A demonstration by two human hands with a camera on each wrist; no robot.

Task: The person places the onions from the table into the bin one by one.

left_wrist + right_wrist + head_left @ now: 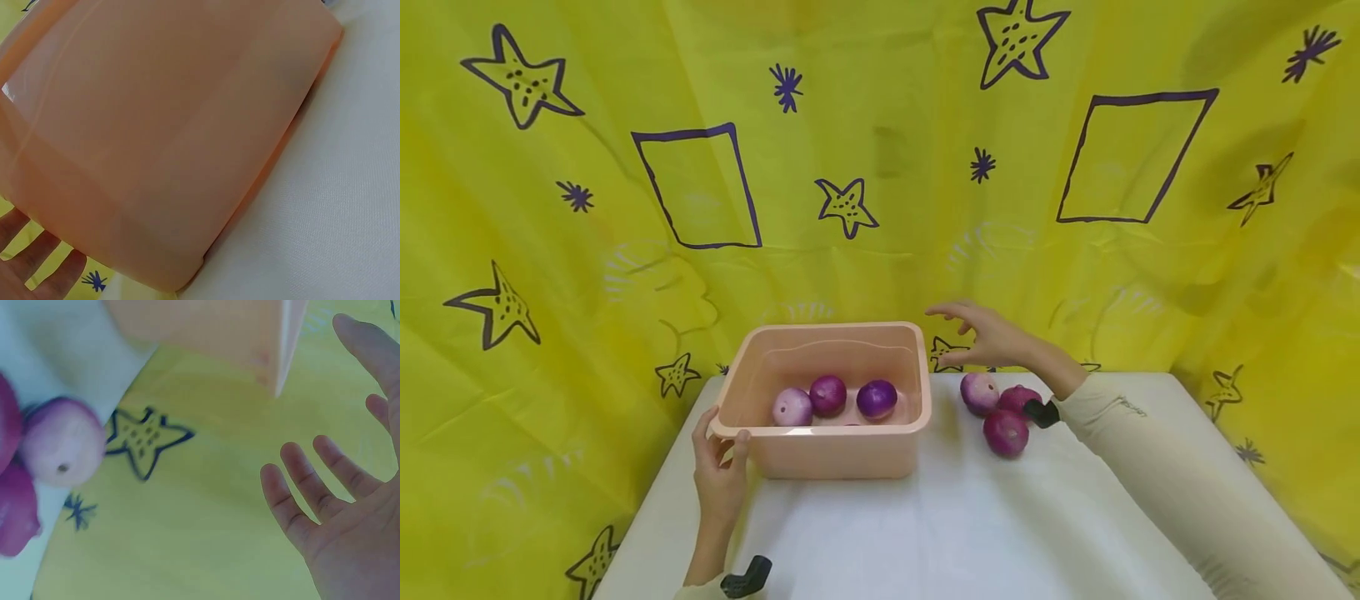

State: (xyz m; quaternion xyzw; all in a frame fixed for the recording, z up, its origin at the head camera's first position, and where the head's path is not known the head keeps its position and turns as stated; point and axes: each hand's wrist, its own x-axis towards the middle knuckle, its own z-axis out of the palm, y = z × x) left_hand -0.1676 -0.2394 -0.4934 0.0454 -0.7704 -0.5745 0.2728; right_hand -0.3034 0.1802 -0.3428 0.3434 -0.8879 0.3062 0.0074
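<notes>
A peach plastic bin (835,454) stands on the white table, with several red onions (828,395) inside; its front rim hides part of one. My left hand (718,475) grips the bin's front left corner, thumb at the front and fingers along the left side. The left wrist view shows the bin's wall (162,137) close up, with fingers (59,269) at its edge. Right of the bin, my right hand (992,337) is raised with fingers spread and nothing in it. Below that hand lie three more red onions (1006,432), one of them paler (62,442).
The white table (865,542) extends in front of the bin. A yellow curtain (880,275) with dark star drawings hangs behind the table and along both sides. Dark bands (747,577) sit on both wrists over pale sleeves (1150,483).
</notes>
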